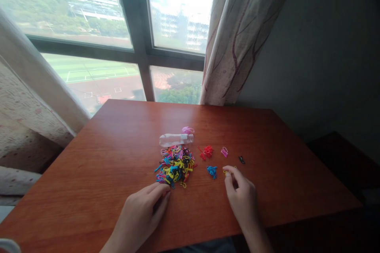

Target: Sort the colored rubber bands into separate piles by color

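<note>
A mixed pile of small coloured rubber bands [178, 164] lies mid-table, in yellow, blue, red, pink and black. My left hand [145, 207] rests at the pile's near edge, its fingers pinched together; whatever is between them is hidden. To the right, my right hand [240, 189] pinches a yellow rubber band [225, 172] just above the wood. Between the hands sits a small blue bunch [211, 172]. Behind it are a red bunch [207, 151], a few pink bands [224, 151] and a small black bunch [242, 159].
A clear bottle [173, 139] lies on its side behind the pile, with a pink cap [187, 130] beside its neck. The brown wooden table [89, 174] reaches back to a window between curtains [234, 35]. Part of a white curved object [10, 245] shows at the lower left.
</note>
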Available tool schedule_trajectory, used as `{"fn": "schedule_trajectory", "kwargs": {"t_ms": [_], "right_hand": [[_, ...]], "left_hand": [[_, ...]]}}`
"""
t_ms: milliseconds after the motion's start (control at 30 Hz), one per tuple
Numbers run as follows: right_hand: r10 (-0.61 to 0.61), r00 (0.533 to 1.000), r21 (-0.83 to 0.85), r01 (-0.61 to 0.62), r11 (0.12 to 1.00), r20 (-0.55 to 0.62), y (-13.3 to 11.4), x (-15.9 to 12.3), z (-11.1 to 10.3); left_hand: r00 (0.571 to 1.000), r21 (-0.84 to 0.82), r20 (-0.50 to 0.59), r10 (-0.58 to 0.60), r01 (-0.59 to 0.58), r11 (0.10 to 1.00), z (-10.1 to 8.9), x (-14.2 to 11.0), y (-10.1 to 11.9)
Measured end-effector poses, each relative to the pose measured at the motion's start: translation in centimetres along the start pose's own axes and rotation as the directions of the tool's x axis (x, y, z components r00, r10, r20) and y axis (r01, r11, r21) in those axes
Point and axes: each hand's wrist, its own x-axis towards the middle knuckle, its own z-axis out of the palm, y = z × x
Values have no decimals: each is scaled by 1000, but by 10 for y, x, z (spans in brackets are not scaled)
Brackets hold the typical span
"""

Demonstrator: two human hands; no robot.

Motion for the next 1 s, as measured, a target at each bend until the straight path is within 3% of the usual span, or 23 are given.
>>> {"fn": "schedule_trajectory", "kwargs": {"t_ms": [133, 233, 1000], "right_hand": [[-178, 976, 55, 172, 983, 127, -32, -22, 25], [-246, 953, 47, 242, 969, 178, -48, -31, 38], [-206, 954, 86, 192, 978, 219, -61, -20, 50]], "left_hand": [[1000, -1, 6, 5, -5, 1000, 1, -1, -1], [1000, -4, 7, -5, 5, 1000, 0, -1, -1], [1000, -7, -18, 20, -20, 1000, -1, 0, -2]]}}
